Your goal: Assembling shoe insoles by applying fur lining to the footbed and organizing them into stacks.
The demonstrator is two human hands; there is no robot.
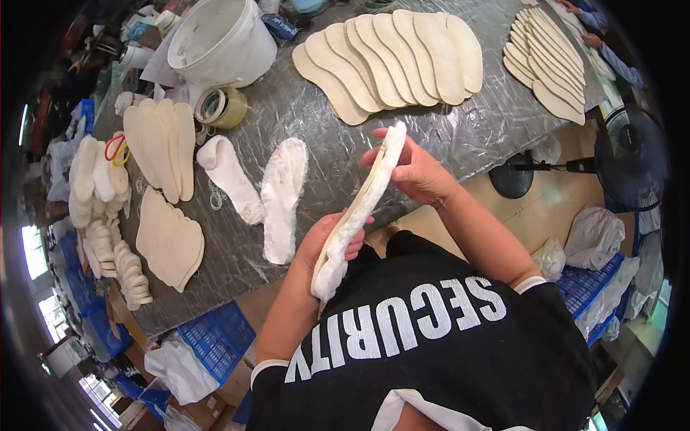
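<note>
A white fleecy insole [353, 223] with a beige layer along one side is held edge-up in front of my body. My left hand [327, 241] wraps round its near, heel-side part. Near the far tip, my right hand [420, 172] grips it between thumb and fingers. Left of my hands, two white fluffy insoles [284, 194] lie on the plastic-covered table [244, 262], one partly turned over. Just beyond my right hand, a row of overlapping beige insole pieces [392, 61] is fanned out on the tabletop.
At the back left stand a white bucket [223, 47] and a glass jar [228, 108]. More beige pieces [169, 233], bundled fluffy insoles [118, 258] and scissors [116, 149] lie at left. A black fan [629, 161] stands right; blue crates [215, 337] sit below.
</note>
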